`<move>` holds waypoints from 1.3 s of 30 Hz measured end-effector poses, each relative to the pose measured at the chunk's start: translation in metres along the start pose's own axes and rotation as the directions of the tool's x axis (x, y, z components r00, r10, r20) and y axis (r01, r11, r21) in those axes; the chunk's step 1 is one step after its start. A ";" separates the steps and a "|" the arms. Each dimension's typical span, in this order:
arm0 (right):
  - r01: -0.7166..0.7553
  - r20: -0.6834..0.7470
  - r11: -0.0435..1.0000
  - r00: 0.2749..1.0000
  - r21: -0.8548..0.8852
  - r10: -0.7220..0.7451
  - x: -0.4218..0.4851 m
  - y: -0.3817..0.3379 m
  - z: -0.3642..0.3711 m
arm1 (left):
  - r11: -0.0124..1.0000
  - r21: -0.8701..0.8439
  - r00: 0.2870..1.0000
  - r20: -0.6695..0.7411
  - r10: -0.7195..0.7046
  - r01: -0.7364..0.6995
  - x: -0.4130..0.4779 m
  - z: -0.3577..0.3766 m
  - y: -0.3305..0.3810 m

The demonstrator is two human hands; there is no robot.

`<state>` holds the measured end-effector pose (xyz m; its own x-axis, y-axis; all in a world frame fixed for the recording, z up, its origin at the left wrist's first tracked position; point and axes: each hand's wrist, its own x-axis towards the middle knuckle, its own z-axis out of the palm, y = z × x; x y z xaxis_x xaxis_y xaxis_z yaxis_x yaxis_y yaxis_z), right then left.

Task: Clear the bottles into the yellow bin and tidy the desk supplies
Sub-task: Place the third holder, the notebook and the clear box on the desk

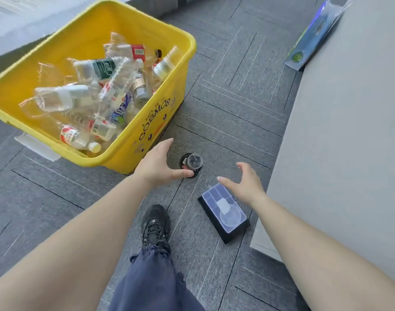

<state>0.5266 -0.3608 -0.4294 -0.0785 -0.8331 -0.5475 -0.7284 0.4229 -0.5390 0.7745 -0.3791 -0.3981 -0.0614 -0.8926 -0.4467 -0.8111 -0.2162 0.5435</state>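
Observation:
A yellow bin (pixel 147 122) stands on the grey carpet at the upper left, holding several empty plastic bottles (pixel 95 95). In front of its near corner a small dark round bottle (pixel 192 162) stands upright on the floor, seen from above. My left hand (pixel 158 163) hovers just left of it, fingers spread, thumb tip at its edge, nothing gripped. My right hand (pixel 246 182) is open above the far end of a clear compartment box (pixel 224 209), which lies on a black base.
A grey desk (pixel 340 142) fills the right side, its corner near the box. A blue and green packaged item (pixel 313 39) leans at the desk's far edge. My black shoe (pixel 156 225) and dark blue trouser leg stand between my arms.

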 end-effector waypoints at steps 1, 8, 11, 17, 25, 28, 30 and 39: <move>-0.022 -0.004 1.000 1.000 0.003 0.022 0.011 0.013 0.012 | 1.000 0.023 1.000 0.016 -0.004 0.004 0.015 0.012 -0.008; -0.123 -0.038 0.990 0.992 -0.066 0.120 0.072 0.090 0.087 | 0.995 0.022 0.994 0.063 -0.095 0.094 0.107 0.100 -0.060; -0.178 -0.001 0.959 0.983 -0.222 0.182 0.089 0.123 0.116 | 0.994 0.016 0.994 0.034 -0.105 0.105 0.138 0.137 -0.075; -0.133 0.078 0.871 0.978 -0.473 0.192 0.106 0.154 0.157 | 0.995 0.009 0.994 -0.047 -0.096 0.096 0.170 0.189 -0.090; -0.148 0.002 0.850 0.985 -0.506 0.173 0.106 0.157 0.163 | 0.996 0.007 0.977 -0.198 -0.080 0.083 0.171 0.205 -0.092; -0.196 0.039 0.905 0.973 -0.378 0.228 0.104 0.162 0.155 | 0.996 -0.075 0.970 -0.232 -0.070 0.054 0.155 0.203 -0.088; -0.245 0.069 0.927 0.959 -0.284 0.275 0.104 0.169 0.149 | 0.991 -0.132 0.972 -0.231 -0.047 0.017 0.139 0.199 -0.086; -0.445 0.100 0.896 0.890 -0.015 0.444 0.108 0.189 0.142 | 0.968 -0.232 0.996 -0.023 0.089 -0.092 0.077 0.222 -0.080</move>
<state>0.4777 -0.3204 -0.6815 -0.3251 -0.5184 -0.7909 -0.6279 0.7437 -0.2295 0.7055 -0.3433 -0.6337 -0.1196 -0.9173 -0.3799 -0.6450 -0.2191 0.7321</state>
